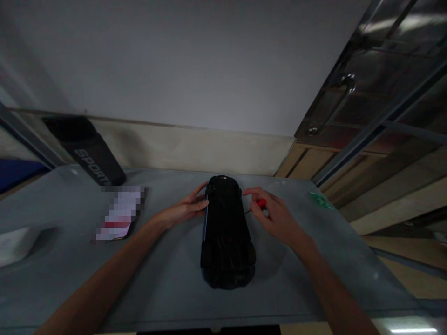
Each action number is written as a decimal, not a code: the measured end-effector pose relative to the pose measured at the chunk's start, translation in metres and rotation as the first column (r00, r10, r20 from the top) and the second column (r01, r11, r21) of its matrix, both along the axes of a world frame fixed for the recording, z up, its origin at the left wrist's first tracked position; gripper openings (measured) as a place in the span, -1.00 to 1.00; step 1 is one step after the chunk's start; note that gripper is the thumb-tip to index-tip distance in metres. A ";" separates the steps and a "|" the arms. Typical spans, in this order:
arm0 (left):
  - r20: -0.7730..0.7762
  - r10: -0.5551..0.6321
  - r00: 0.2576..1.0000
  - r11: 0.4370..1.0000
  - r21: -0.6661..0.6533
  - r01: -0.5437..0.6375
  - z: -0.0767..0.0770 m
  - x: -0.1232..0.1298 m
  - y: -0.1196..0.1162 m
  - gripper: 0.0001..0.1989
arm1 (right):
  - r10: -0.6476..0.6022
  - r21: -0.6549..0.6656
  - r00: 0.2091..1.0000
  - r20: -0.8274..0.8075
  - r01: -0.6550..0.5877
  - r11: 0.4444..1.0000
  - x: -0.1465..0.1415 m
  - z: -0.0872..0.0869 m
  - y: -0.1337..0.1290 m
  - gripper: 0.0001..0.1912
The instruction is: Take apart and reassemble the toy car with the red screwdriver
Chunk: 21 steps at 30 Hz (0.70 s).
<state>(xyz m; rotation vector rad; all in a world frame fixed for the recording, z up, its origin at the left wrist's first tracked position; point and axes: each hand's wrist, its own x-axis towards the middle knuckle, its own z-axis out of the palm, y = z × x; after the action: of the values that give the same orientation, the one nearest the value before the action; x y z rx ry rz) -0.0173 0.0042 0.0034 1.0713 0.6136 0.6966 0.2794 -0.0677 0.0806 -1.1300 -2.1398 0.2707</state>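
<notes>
A toy car (228, 228) lies upside down on the grey tabletop, its black underside and wheels facing up. My left hand (188, 207) grips the car's left side near the far end, thumb against the edge and fingers around the side. In my right hand (270, 211), just right of the car, is a screwdriver (261, 203) with a red handle, its thin shaft pointing left toward the car's side. My right index finger stretches out close to the far right wheel. Whether the screwdriver's tip touches the car I cannot tell.
A black bottle marked SPORT (89, 156) stands at the back left, against the wall (195, 146). Near it lies a blurred-out phone-like item (120, 214). A white object (17, 244) is at the left edge. Something small and green (321, 200) lies at the right.
</notes>
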 end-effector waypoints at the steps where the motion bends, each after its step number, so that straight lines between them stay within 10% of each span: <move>1: 0.003 0.000 1.000 1.000 0.003 0.000 0.000 0.000 0.000 -0.16 | 0.015 -0.018 1.000 0.009 -0.015 1.000 -0.002 0.001 -0.001 -0.75; 7: 0.084 -0.009 0.996 1.000 0.000 0.009 0.002 0.003 -0.001 -0.17 | -0.091 -0.035 0.995 -0.043 0.090 0.995 -0.008 0.002 -0.001 -0.70; 14: 0.085 0.011 0.996 1.000 -0.016 -0.010 0.001 0.004 0.000 -0.20 | -0.205 -0.003 0.945 0.256 0.213 0.977 -0.011 0.023 -0.005 -0.73; 21: 0.074 0.002 0.997 1.000 -0.024 0.000 0.006 0.004 -0.003 -0.12 | 0.046 -0.264 0.935 0.353 0.052 0.963 -0.001 0.062 0.002 -0.84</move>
<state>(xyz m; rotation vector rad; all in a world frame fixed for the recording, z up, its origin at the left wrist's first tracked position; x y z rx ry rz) -0.0133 0.0016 0.0098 1.0182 0.5571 0.7249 0.2785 -0.0659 0.1430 -1.4276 -2.4740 0.3903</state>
